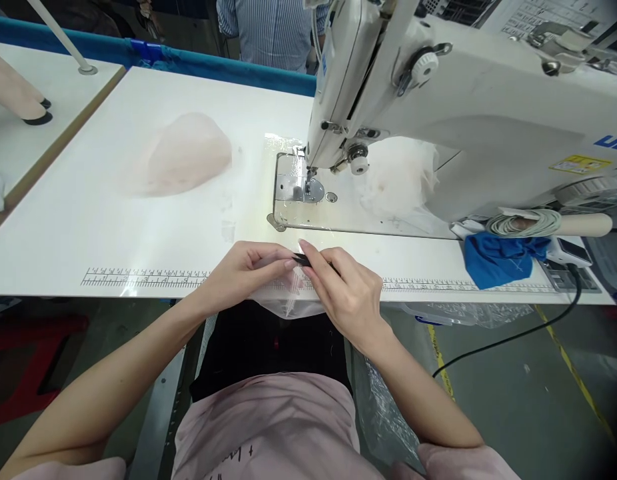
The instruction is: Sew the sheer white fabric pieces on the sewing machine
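Observation:
My left hand point(243, 270) is closed, thumb against fingers, pinching a sheer pale pink fabric point(288, 308) that hangs over the table's front edge. My right hand point(349, 287) is closed around a slim black tool point(302, 259). Its tip meets the fabric at my left fingertips; most of it is hidden by my fingers, so its exact kind is unclear. Both hands meet just above the printed ruler point(148, 277), in front of the sewing machine point(388, 87). Under the machine, the presser foot point(310, 183) stands over the metal needle plate point(291, 189), with no fabric there.
Another sheer pink piece point(191, 157) lies on the white table point(63, 233) at left. More sheer fabric point(401, 177) rests behind the needle area. At right are a blue cloth point(498, 259), coiled cord point(526, 223) and black cable point(508, 331). A person in stripes point(273, 33) is beyond the table.

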